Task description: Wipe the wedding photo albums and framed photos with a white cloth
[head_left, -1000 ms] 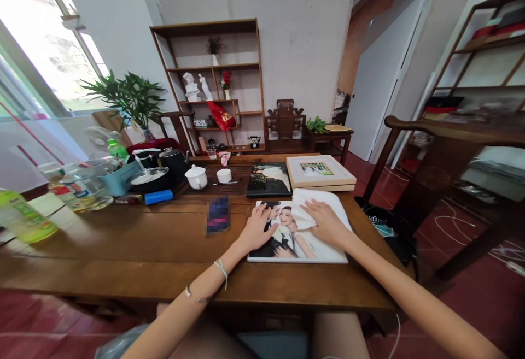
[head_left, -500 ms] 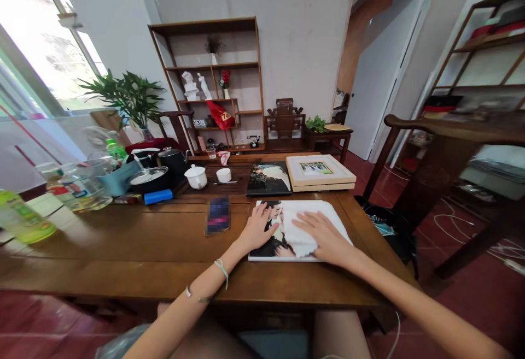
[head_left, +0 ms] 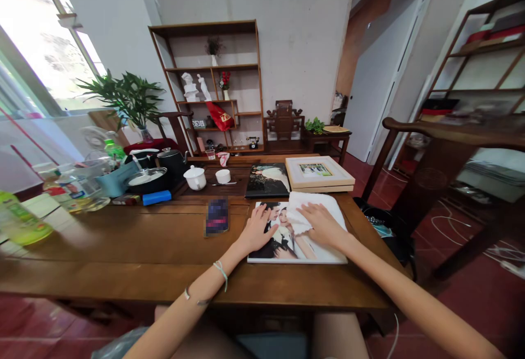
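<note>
A large wedding photo album [head_left: 283,247] lies flat on the wooden table [head_left: 123,239] in front of me. My left hand [head_left: 256,229] rests flat on its left edge with fingers spread, holding it down. My right hand [head_left: 324,225] presses a white cloth [head_left: 301,209] onto the album's cover, fingers stretched over the cloth. The cloth covers the upper right part of the picture.
Behind the album lie a dark photo book [head_left: 268,180] and a framed picture [head_left: 319,172]. A phone [head_left: 217,217] lies to the left. Teapot [head_left: 195,177], cup [head_left: 223,175], kettle, bottles [head_left: 20,222] crowd the left. A wooden chair [head_left: 443,151] stands at right.
My right hand slid the cloth down over the album cover, then back up toward the far right corner. The left hand stayed in place.
</note>
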`<state>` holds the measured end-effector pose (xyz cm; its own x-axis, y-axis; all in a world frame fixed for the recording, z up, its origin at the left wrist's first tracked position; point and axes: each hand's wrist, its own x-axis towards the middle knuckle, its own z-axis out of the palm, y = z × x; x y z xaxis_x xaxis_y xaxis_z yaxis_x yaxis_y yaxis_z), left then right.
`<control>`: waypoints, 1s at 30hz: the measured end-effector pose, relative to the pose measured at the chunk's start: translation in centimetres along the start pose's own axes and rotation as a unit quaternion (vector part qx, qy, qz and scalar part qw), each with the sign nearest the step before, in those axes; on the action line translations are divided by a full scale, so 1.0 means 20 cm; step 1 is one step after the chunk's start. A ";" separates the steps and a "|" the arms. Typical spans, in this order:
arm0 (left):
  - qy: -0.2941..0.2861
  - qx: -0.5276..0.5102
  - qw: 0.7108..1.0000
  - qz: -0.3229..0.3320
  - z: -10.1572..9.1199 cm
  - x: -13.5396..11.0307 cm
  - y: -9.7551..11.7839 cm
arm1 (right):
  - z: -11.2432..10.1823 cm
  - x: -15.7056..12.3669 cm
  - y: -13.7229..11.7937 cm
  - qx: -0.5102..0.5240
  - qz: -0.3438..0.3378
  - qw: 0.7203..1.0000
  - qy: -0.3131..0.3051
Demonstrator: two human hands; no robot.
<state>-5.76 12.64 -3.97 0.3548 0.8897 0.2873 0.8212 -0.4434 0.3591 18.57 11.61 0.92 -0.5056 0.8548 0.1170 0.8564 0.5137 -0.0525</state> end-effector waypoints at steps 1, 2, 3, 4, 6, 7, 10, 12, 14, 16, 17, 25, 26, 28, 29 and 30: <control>0.001 0.000 1.000 0.000 0.00 0.00 0.00 | -0.01 -0.05 -0.05 -0.008 0.003 1.000 -0.011; 0.004 -0.001 1.000 0.002 0.01 0.00 0.00 | -0.02 -0.10 -0.10 -0.015 0.006 1.000 -0.020; 0.008 -0.003 1.000 0.003 0.01 0.00 -0.01 | -0.03 -0.15 -0.15 -0.019 0.006 0.999 -0.031; 0.012 -0.005 1.000 0.005 0.01 0.01 -0.01 | -0.03 -0.21 -0.20 -0.020 0.001 0.999 -0.040; 0.015 -0.006 1.000 0.002 0.02 0.01 -0.01 | -0.03 -0.30 -0.29 -0.012 -0.023 0.998 -0.053; 0.010 -0.006 1.000 -0.001 0.02 0.01 -0.01 | -0.02 -0.34 -0.32 -0.004 -0.039 0.998 -0.053; -0.009 -0.002 1.000 -0.003 0.01 0.01 -0.01 | 0.00 -0.35 -0.32 0.025 -0.080 0.996 -0.036; -0.010 -0.001 1.000 -0.001 0.01 0.01 -0.01 | 0.02 -0.30 -0.27 0.041 -0.094 0.995 -0.015; -0.007 -0.002 1.000 -0.001 0.00 0.00 0.00 | 0.04 -0.20 -0.18 0.049 -0.095 0.994 0.006; -0.010 0.001 1.000 -0.003 -0.01 0.00 0.01 | 0.05 -0.10 -0.08 0.049 -0.080 0.995 0.027; -0.014 0.003 1.000 -0.005 -0.01 0.00 0.01 | 0.06 -0.05 -0.03 0.048 -0.068 0.996 0.036; -0.014 0.010 1.000 0.004 -0.02 0.00 0.01 | 0.07 0.12 0.15 0.023 0.004 0.997 0.069; -0.013 0.009 1.000 0.006 -0.01 0.00 0.00 | 0.07 0.12 0.14 0.017 0.004 0.998 0.066; -0.007 0.007 1.000 0.008 0.00 0.01 0.00 | 0.04 0.09 0.11 0.005 0.008 0.998 0.055; -0.003 0.006 1.000 0.009 0.00 0.01 0.00 | 0.02 0.07 0.08 -0.001 0.010 0.999 0.045; 0.001 0.004 1.000 0.009 0.00 0.01 -0.01 | 0.00 0.04 0.05 -0.006 0.012 0.999 0.033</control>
<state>-5.78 12.80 -4.00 0.3691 0.8812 0.2952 0.8181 -0.4588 0.3467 18.97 12.76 1.06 -0.4771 0.8599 0.1815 0.8695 0.4919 -0.0450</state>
